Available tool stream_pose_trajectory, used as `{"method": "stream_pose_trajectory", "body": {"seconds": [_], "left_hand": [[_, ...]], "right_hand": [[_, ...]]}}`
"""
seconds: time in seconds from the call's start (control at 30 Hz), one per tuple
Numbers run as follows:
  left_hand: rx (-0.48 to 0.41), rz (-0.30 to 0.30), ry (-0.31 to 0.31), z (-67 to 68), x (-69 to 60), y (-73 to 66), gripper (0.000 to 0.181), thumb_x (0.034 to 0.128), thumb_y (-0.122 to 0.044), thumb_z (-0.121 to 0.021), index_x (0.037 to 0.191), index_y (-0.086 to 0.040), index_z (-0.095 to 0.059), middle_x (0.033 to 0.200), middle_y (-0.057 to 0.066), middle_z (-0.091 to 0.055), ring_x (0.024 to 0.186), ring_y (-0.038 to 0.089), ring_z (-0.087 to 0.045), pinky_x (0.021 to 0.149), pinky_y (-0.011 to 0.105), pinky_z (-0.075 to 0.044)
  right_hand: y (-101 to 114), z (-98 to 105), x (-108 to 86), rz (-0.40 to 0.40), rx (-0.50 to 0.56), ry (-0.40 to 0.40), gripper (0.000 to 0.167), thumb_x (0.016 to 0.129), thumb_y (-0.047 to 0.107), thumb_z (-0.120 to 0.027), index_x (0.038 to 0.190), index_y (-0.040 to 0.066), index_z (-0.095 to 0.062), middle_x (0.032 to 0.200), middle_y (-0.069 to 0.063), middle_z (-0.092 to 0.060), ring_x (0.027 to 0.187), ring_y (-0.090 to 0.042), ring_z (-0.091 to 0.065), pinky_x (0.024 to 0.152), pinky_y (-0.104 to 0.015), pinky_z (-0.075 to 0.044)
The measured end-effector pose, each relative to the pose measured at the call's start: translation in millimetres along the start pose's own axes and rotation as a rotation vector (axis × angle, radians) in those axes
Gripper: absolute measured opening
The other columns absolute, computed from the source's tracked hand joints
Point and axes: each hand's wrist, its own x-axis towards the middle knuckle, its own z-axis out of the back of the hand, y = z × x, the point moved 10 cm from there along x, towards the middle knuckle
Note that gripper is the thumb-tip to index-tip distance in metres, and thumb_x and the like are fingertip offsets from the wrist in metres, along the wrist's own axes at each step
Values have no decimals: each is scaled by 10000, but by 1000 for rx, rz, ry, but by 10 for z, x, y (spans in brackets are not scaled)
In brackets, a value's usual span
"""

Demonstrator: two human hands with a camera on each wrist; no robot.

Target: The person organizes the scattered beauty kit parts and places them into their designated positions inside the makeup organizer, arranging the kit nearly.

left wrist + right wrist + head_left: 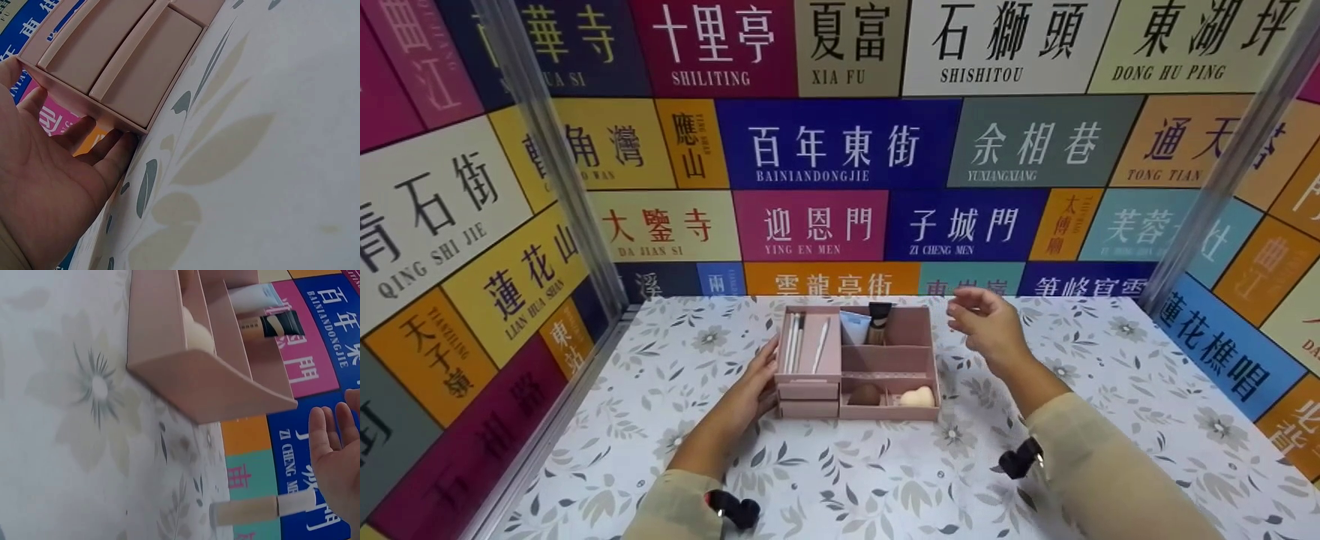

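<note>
A pink desktop organizer [889, 358] stands on the table with its two drawers at the left. My left hand [750, 386] touches the organizer's left side; in the left wrist view its fingers [112, 154] lie along that wall. Off the right end, my right hand [990, 326] is raised with loosely bent fingers and holds nothing. The organizer's back compartment has a pale blue tube [855, 328] and a black-capped tube [877, 322]. A brown makeup sponge [865, 395] and a cream sponge [917, 397] lie in the front compartments.
Slim white sticks [820, 345] lie in the organizer's top left tray. In the right wrist view, a beige bottle with a white cap [247, 511] stands on the table near my right hand. Sign-covered walls [840, 142] enclose the floral-patterned table [870, 480] behind and at the sides.
</note>
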Motion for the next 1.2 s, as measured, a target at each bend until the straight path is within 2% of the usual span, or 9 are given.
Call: {"method": "stream_pose_trajectory", "body": {"seconds": [0.1, 0.17, 0.23, 0.33, 0.47, 0.77, 1.03, 1.2], "left_hand": [[2, 1, 1, 2, -4, 1, 561, 1121, -523, -432, 1652, -556, -253, 1813, -25, -175, 1646, 336, -293, 1340, 561, -260], [0, 2, 5, 4, -8, 5, 545, 1119, -535, -433, 1635, -583, -265, 1810, -48, -180, 1649, 327, -285, 1341, 567, -256], [3, 6, 5, 12, -15, 10, 528, 1114, -553, -438, 1613, -617, -277, 1805, -78, -191, 1652, 313, -282, 1342, 567, -252], [0, -2, 18, 5, -16, 1, 533, 1119, -544, -430, 1620, -613, -261, 1806, -84, -180, 1650, 299, -288, 1346, 560, -245], [0, -17, 34, -17, -17, -17, 535, 1133, -509, -413, 1634, -595, -245, 1812, -69, -149, 1648, 283, -292, 1351, 544, -237], [-20, -7, 8, -11, -14, -5, 550, 1133, -492, -429, 1652, -546, -258, 1801, -42, -209, 1642, 271, -309, 1346, 530, -261], [-21, 14, -1, -5, 0, 13, 537, 1112, -536, -453, 1617, -601, -283, 1796, -84, -219, 1648, 266, -299, 1350, 532, -247], [-32, 15, 1, 0, -6, 18, 532, 1114, -537, -450, 1612, -615, -278, 1800, -89, -203, 1651, 273, -292, 1352, 530, -238]], "right_hand": [[-15, 129, -24, -13, -28, -15, 318, 1000, 224, -777, 1284, 117, -685, 1125, 26, -737, 939, -74, -762, 738, -220, -631], [-24, 188, -27, 0, -27, -19, 313, 1006, 196, -766, 1288, 88, -682, 1110, 25, -728, 965, -75, -746, 833, -243, -651], [-47, 234, -29, 1, -23, -24, 289, 1010, 175, -757, 1276, 91, -682, 1090, 40, -718, 983, -72, -734, 876, -244, -649], [-92, 309, -24, -16, -17, -37, 279, 1009, 180, -759, 1266, 103, -683, 1083, 45, -716, 987, -83, -745, 876, -238, -647], [-124, 443, -11, -31, -63, -69, 308, 1015, 246, -758, 1283, 117, -680, 1102, 67, -713, 1011, -56, -737, 896, -227, -638], [-283, 752, 85, -64, -128, -156, 447, 1025, 289, -741, 1399, 63, -643, 1092, 115, -695, 1024, -39, -674, 889, -225, -629], [-422, 874, 154, -94, -142, -189, 455, 1029, 281, -734, 1419, 72, -629, 1084, 112, -689, 1015, -22, -671, 888, -222, -624], [-493, 853, 204, -127, -170, -168, 497, 1031, 307, -731, 1456, 84, -602, 1199, 31, -677, 1075, -47, -660, 949, -241, -621]]}}
